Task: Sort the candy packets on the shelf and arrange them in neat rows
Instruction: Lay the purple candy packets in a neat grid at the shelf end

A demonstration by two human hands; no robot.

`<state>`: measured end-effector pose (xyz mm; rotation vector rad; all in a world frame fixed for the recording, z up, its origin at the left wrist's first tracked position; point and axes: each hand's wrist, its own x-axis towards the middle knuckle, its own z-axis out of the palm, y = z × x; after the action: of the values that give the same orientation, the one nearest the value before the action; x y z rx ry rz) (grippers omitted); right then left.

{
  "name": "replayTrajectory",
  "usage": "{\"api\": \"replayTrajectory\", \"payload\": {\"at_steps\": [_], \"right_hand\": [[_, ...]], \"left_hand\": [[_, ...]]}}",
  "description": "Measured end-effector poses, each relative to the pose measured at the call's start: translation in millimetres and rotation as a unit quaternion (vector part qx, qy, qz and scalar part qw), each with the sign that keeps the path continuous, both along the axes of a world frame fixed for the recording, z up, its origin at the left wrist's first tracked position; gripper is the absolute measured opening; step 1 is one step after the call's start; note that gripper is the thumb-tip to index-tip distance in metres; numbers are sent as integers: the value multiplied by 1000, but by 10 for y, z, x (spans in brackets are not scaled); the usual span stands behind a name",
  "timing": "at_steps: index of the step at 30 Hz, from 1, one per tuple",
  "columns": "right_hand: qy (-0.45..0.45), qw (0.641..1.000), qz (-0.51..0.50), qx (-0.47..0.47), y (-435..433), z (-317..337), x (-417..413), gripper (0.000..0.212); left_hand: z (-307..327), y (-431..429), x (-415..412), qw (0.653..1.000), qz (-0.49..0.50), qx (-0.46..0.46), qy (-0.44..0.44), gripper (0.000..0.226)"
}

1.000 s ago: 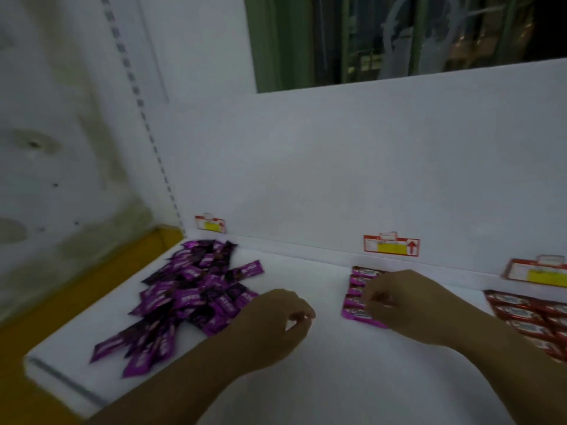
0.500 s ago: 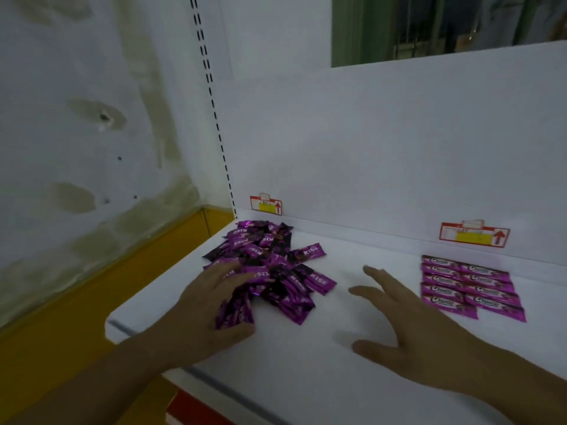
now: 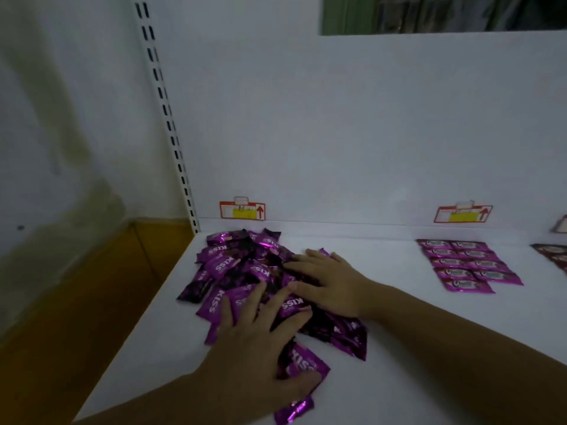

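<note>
A loose heap of purple candy packets (image 3: 233,265) marked KISS lies on the left part of the white shelf (image 3: 399,348). My left hand (image 3: 260,342) lies flat on the near side of the heap, fingers spread and straight. My right hand (image 3: 331,280) rests palm down on the heap's right side, fingers straight and pointing left. Neither hand grips a packet. To the right, pink-purple candy packets (image 3: 466,265) lie in two neat columns.
Dark red packets (image 3: 555,256) show at the far right edge. Two red and yellow price tags (image 3: 242,210) (image 3: 463,213) hang on the white back panel. A slotted upright (image 3: 165,118) stands at the shelf's left end, beside a stained wall and yellow floor.
The view swung left and closer to the purple heap. My right hand left the arranged pink-purple packets and came onto the heap. My left hand slid further over the heap's near side.
</note>
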<state>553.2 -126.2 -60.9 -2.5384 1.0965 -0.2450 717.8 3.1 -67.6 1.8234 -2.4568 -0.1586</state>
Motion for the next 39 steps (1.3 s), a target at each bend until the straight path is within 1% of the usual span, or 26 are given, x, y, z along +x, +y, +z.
{"api": "replayTrajectory", "payload": {"at_steps": [2, 5, 9, 13, 17, 20, 22, 24, 26, 28, 30, 33, 35, 36, 37, 39], "right_hand": [[-6, 1000, -24, -6, 42, 2, -142, 55], [4, 998, -61, -17, 198, -10, -346, 52], [-32, 993, -100, -45, 438, 2, -621, 44], [-68, 983, -158, -68, 664, 42, -891, 39], [-68, 969, -228, -60, 854, 43, -1201, 30], [-64, 956, -274, -80, 975, 78, -1398, 33], [-68, 949, -292, -101, 1044, 131, -1479, 32], [-73, 945, -292, -124, 1071, 182, -1544, 32], [-83, 942, -292, -141, 1024, 259, -1577, 40], [-89, 947, -271, -148, 897, 365, -1497, 41], [-82, 960, -220, -154, 708, 446, -1285, 35], [-46, 978, -127, -158, 369, 461, -816, 31], [-18, 986, -65, -153, 152, 388, -504, 35], [-1, 988, -34, -149, 56, 347, -345, 39], [15, 989, -5, -148, -34, 314, -189, 41], [45, 982, 55, -174, -192, 289, 139, 43]], "left_hand": [[13, -41, -77, 1000, -23, -2, 4, 79], [21, -81, -202, 998, -67, -9, 15, 73], [-13, -123, -393, 991, -122, -17, 46, 67], [-34, -166, -670, 984, -167, -20, 58, 67], [-52, -204, -988, 976, -207, -13, 64, 67], [-15, -225, -1224, 971, -234, -11, 53, 68], [38, -238, -1334, 967, -251, -13, 38, 75], [101, -261, -1349, 962, -271, -26, 29, 88], [183, -330, -1240, 956, -288, -35, 53, 94], [275, -420, -1029, 950, -296, -19, 98, 89], [332, -493, -761, 945, -292, -11, 146, 78], [326, -566, -344, 941, -257, -57, 211, 53], [312, -606, -55, 944, -205, -90, 241, 35], [300, -639, 100, 950, -166, -108, 243, 28], [286, -681, 252, 955, -120, -129, 240, 24], [259, -784, 542, 953, -33, -182, 240, 22]]}}
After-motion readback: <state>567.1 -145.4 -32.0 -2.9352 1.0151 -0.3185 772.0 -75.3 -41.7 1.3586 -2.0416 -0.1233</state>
